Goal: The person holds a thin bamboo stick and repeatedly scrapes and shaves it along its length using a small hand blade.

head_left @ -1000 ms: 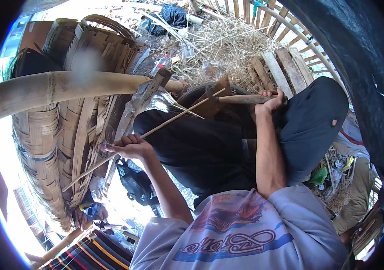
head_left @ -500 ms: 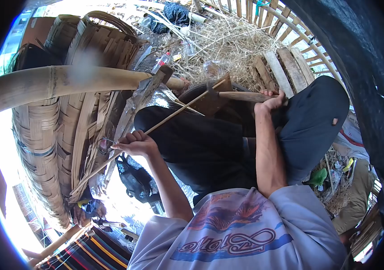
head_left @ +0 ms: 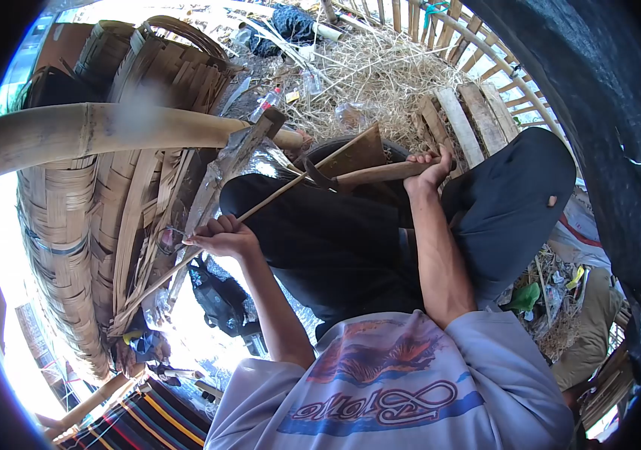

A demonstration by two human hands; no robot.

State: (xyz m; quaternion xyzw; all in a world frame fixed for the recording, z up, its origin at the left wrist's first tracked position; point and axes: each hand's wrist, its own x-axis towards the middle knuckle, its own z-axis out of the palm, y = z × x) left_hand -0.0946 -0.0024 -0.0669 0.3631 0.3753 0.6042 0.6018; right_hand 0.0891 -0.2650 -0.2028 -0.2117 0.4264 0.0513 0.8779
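Note:
My left hand [head_left: 224,238] is closed around a long, thin bamboo stick [head_left: 272,196], which slants from the lower left up to the top of a brown board [head_left: 358,159]. In my right hand [head_left: 431,172] is the wooden handle of a hooked knife [head_left: 377,174], held over my lap. Its dark, short curved blade points left and meets or crosses the stick; whether it cuts into it, I cannot tell. Behind the board is a dark round container [head_left: 393,148], partly hidden by the board and the knife.
A thick bamboo pole [head_left: 133,129] crosses at the left, in front of woven bamboo baskets [head_left: 61,217]. Beyond my knees lie straw [head_left: 388,67], a plastic bottle [head_left: 266,103] and wooden slats [head_left: 459,124]. A black bag [head_left: 219,296] lies below my left forearm. Dark sheeting [head_left: 598,97] hangs right.
My right hand has moved left and slightly down, carrying the hooked knife's blade along the stick toward my left hand. My left hand stays nearly in place, still gripping the stick.

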